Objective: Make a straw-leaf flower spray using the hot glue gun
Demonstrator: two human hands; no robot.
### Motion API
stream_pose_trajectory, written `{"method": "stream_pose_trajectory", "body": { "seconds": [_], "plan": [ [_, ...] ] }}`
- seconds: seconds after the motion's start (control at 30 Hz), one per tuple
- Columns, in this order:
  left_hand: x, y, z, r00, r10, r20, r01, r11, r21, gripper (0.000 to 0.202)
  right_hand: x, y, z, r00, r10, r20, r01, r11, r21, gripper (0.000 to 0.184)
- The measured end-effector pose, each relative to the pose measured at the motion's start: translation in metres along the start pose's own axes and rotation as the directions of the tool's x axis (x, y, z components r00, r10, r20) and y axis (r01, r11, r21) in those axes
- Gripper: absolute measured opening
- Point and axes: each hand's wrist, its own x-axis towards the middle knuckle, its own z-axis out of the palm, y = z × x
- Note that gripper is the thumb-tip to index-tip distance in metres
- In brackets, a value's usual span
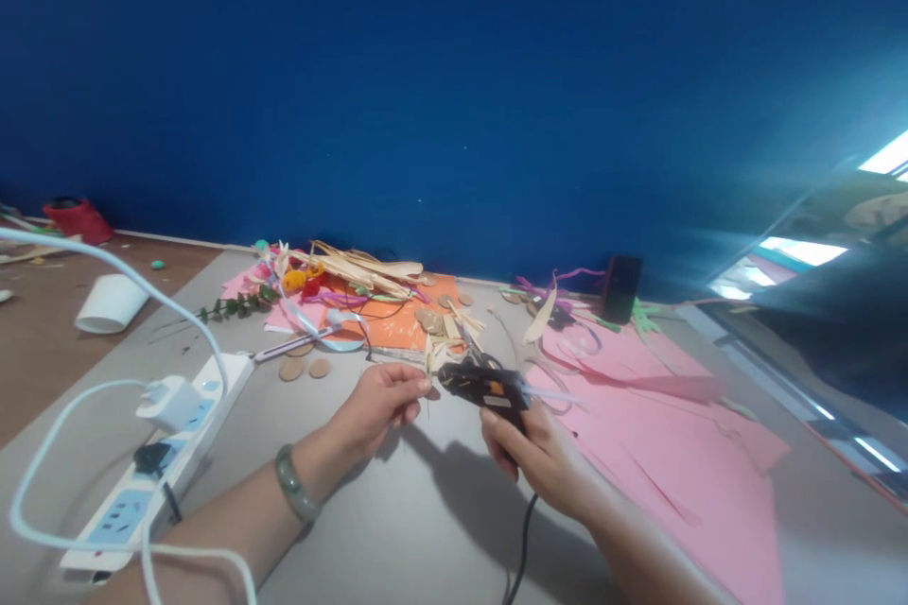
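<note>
With our right hand (535,454) we grip a black glue gun (489,389) above the grey table (355,529), its front end towards our left hand (379,411). There, thumb and finger pinched together, we hold a pale strip (429,354) just beside the gun's tip.

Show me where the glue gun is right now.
In the head view, the glue gun is just right of centre, in the right hand, its nozzle near the left hand's fingertips, left of the pink paper.
</note>
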Motion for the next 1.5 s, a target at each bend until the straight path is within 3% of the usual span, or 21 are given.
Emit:
{"method": "stream_pose_trajectory", "body": {
  "seconds": [0.37,0.63,1.3,1.5],
  "plan": [
    [0.001,-0.002,-0.002,1.0,0.013,-0.011,-0.013,1.0,0.013,0.022,-0.002,0.002,0.002,1.0,0.011,-0.005,-0.011,0.998,0.059,0.042],
    [0.001,-0.002,-0.002,1.0,0.014,-0.019,-0.014,1.0,0.018,0.019,-0.004,0.011,-0.002,0.999,0.004,0.04,-0.004,1.0,0.003,0.042],
    [-0.001,-0.001,-0.001,1.0,0.024,-0.01,-0.023,0.997,0.076,0.021,-0.002,0.007,0.002,0.997,-0.017,-0.071,0.027,0.99,0.137,0.033],
    [0.0,-0.002,-0.001,0.998,0.037,-0.041,-0.034,0.998,0.054,0.021,-0.003,0.007,0.003,0.998,0.046,-0.047,-0.04,0.991,0.126,0.03]
  ]
}}
